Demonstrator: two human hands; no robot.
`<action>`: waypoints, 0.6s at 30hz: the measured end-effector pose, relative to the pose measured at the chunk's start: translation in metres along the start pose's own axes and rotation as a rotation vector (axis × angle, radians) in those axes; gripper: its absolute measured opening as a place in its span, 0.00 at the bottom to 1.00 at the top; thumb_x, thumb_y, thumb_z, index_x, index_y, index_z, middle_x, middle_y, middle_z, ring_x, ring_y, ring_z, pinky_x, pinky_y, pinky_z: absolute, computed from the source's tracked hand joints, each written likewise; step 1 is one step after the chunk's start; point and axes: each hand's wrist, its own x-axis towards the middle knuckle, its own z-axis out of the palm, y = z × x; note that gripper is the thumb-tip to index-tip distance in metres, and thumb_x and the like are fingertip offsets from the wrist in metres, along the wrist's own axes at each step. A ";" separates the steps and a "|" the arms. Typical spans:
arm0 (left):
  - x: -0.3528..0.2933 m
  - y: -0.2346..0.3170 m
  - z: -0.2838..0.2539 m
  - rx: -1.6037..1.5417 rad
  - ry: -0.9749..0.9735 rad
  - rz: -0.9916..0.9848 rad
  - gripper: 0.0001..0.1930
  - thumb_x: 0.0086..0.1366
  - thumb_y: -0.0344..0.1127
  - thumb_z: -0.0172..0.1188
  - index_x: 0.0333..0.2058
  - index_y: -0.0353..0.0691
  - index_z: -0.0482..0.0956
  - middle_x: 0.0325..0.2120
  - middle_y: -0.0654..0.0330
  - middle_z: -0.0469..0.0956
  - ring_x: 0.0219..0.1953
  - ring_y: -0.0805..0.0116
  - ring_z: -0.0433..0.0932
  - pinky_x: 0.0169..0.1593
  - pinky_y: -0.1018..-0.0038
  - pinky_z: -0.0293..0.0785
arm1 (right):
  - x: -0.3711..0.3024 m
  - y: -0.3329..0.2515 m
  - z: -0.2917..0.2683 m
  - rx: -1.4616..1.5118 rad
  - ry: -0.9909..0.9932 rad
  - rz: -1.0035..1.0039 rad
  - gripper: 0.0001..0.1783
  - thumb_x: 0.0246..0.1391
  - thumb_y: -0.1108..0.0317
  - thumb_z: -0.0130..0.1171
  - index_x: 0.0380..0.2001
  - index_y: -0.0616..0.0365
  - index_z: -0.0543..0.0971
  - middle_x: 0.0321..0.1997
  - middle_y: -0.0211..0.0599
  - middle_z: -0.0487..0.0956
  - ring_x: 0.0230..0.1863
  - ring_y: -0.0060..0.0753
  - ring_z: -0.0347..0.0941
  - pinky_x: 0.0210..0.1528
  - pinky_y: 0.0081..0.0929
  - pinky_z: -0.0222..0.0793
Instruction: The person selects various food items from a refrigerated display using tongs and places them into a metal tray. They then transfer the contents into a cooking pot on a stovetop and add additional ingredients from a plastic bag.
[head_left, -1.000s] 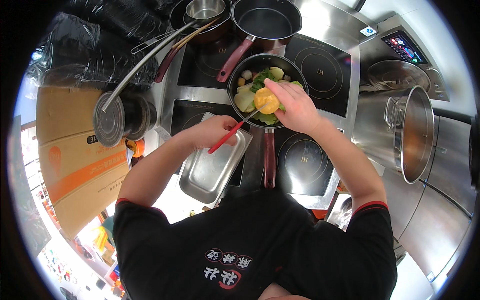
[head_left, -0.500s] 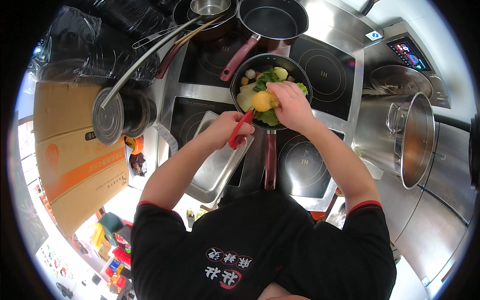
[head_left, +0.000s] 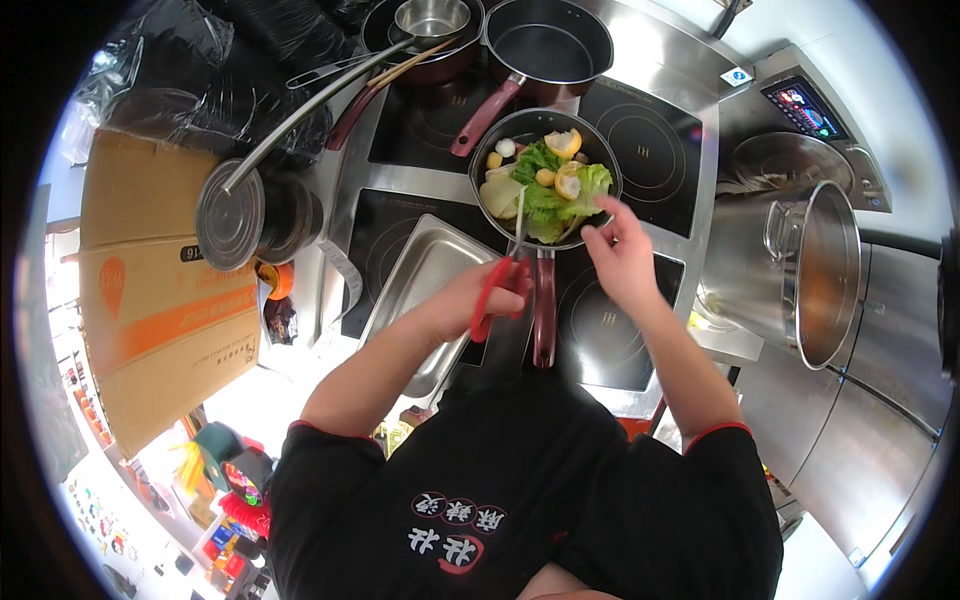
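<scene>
My left hand point(head_left: 490, 292) grips a pair of red-handled scissors point(head_left: 488, 300), whose blades point away over the near-left rim of a dark pan point(head_left: 607, 150). In the pan lie green lettuce point(head_left: 548, 213), pale slices point(head_left: 502, 196), small round pieces and two cut yellow pieces, one a yellow half point(head_left: 563, 144) near the far rim. My right hand point(head_left: 622, 252) is off the pan's near-right edge, fingers apart, holding nothing. The pan's maroon handle point(head_left: 545, 315) points toward me, between my hands.
A steel tray point(head_left: 392, 300) lies left of the pan. Beyond stand another dark pan point(head_left: 550, 45) and a pot with a ladle point(head_left: 432, 18) and chopsticks. A large steel pot point(head_left: 775, 275) stands right; a cardboard box point(head_left: 170, 300) and a lidded dark container point(head_left: 230, 215) are left.
The yellow piece has left my right hand and lies in two cut parts in the pan. My right hand has pulled back and opened; my left hand has drawn nearer with the scissors.
</scene>
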 end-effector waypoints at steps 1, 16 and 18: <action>0.000 -0.005 0.009 0.050 -0.002 -0.049 0.22 0.57 0.31 0.64 0.50 0.33 0.73 0.38 0.58 0.78 0.40 0.71 0.78 0.45 0.74 0.75 | -0.018 0.004 0.010 0.107 0.030 0.026 0.32 0.54 0.78 0.61 0.63 0.57 0.68 0.24 0.23 0.75 0.41 0.18 0.75 0.49 0.20 0.69; -0.079 -0.113 0.090 0.780 -0.156 0.538 0.28 0.59 0.32 0.69 0.57 0.34 0.71 0.53 0.51 0.74 0.57 0.59 0.73 0.57 0.66 0.72 | -0.227 0.083 0.018 0.792 -0.012 0.197 0.54 0.47 0.76 0.67 0.73 0.57 0.49 0.61 0.39 0.68 0.56 0.31 0.71 0.58 0.32 0.70; -0.103 -0.125 0.071 0.781 -0.301 0.423 0.30 0.64 0.39 0.66 0.62 0.36 0.69 0.61 0.51 0.69 0.65 0.59 0.65 0.64 0.65 0.65 | -0.250 0.114 0.008 0.426 0.168 0.207 0.54 0.46 0.72 0.70 0.72 0.61 0.50 0.59 0.42 0.70 0.54 0.31 0.72 0.55 0.33 0.72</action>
